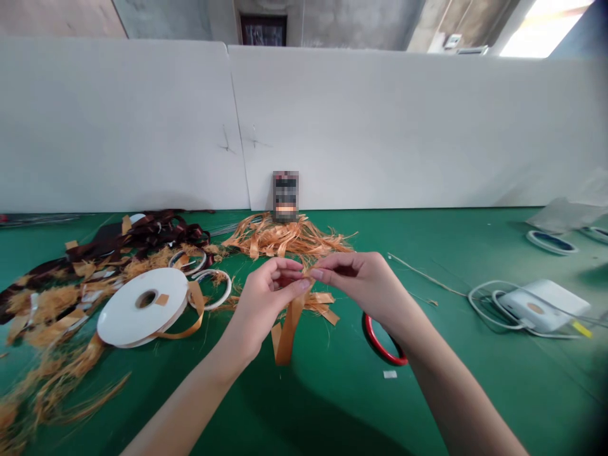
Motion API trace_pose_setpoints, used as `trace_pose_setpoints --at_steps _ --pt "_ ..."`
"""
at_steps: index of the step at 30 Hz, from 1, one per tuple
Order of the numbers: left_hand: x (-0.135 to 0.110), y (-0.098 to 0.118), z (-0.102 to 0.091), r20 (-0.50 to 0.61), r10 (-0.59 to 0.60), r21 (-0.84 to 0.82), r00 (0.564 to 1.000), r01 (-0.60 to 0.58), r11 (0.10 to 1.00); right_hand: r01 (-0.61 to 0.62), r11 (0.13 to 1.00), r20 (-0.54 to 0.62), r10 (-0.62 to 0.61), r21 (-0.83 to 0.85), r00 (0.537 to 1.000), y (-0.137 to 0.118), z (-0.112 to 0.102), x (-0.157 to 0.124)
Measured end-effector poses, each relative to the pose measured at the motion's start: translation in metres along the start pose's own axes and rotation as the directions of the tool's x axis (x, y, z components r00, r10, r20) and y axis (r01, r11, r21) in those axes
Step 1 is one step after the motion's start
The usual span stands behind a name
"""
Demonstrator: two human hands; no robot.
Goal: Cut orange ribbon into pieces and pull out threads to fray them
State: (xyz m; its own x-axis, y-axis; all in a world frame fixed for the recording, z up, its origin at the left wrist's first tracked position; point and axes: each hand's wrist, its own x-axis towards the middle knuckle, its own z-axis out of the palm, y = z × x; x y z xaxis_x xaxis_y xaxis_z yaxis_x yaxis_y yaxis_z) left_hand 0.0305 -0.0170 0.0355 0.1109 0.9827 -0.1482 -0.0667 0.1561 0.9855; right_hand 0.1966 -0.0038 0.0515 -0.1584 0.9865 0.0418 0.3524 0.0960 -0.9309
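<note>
My left hand [268, 304] and my right hand [356, 285] meet at the middle of the green mat, their fingertips pinching an orange ribbon [287, 335] from either side. The ribbon's loose length hangs below the fingers and touches the mat. Just behind the hands lies a heap of frayed orange fibres [285, 237]. Left of my left hand, a white ribbon spool [142, 307] lies flat, with an orange strip trailing from it. A red ring [382, 342] lies below my right hand, partly hidden by the wrist.
Dark brown ribbon [142, 234] and frayed orange scraps [57, 310] spread across the left. Thin white rings [217, 297] lie near the spool. A white device with a coiled cable [541, 304] sits at right. A blurred upright box [285, 196] stands against the white partition [380, 126].
</note>
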Motion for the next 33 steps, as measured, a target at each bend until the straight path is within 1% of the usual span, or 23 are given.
trace_pose_setpoints --at_steps 2,5,8,11,16,19,22,24,27,29,31,33 --pt "-0.001 -0.001 0.0 -0.017 -0.009 -0.005 1.0 0.009 1.0 0.002 1.0 -0.026 -0.003 -0.031 1.0 0.0 0.0 -0.001" --pt "-0.001 -0.002 0.0 -0.029 -0.022 -0.012 0.999 0.022 1.0 -0.005 1.0 -0.054 0.004 -0.019 0.999 0.0 0.0 -0.003" --pt "0.0 -0.003 0.0 -0.027 -0.021 -0.031 0.999 0.02 0.999 -0.007 1.0 -0.109 0.01 0.028 0.994 0.001 0.0 -0.004" --pt "0.002 -0.003 -0.001 -0.023 -0.007 -0.043 1.0 0.006 0.999 -0.016 0.997 -0.14 0.027 0.079 0.99 0.004 0.0 -0.004" --pt "0.002 -0.005 0.0 -0.022 -0.001 -0.025 1.0 0.001 1.0 -0.032 0.99 -0.227 0.062 0.135 0.972 0.01 0.003 -0.002" --pt "0.003 -0.006 0.0 -0.015 0.006 -0.02 1.0 -0.007 1.0 -0.034 0.984 -0.249 0.078 0.177 0.965 0.011 0.004 -0.003" --pt "0.007 -0.008 -0.001 -0.004 0.034 0.007 0.999 -0.034 0.999 -0.038 0.975 -0.272 0.098 0.219 0.957 0.011 0.005 -0.006" --pt "0.01 -0.01 -0.003 0.006 0.078 0.055 0.997 -0.078 0.995 -0.032 0.965 -0.287 0.109 0.26 0.952 0.012 0.005 -0.008" --pt "0.014 -0.013 -0.007 0.019 0.151 0.135 0.988 -0.152 0.979 0.003 0.936 -0.299 0.11 0.353 0.948 0.016 0.005 -0.008" --pt "0.016 -0.015 -0.009 0.024 0.171 0.173 0.985 -0.173 0.97 0.069 0.896 -0.289 0.069 0.439 0.955 0.02 0.004 -0.007" --pt "0.017 -0.016 -0.012 0.037 0.183 0.204 0.982 -0.187 0.961 0.13 0.832 -0.252 0.012 0.539 0.968 0.023 0.004 -0.006" --pt "0.018 -0.018 -0.014 0.055 0.191 0.227 0.98 -0.199 0.953 0.131 0.77 -0.19 -0.012 0.624 0.982 0.024 0.004 -0.007"
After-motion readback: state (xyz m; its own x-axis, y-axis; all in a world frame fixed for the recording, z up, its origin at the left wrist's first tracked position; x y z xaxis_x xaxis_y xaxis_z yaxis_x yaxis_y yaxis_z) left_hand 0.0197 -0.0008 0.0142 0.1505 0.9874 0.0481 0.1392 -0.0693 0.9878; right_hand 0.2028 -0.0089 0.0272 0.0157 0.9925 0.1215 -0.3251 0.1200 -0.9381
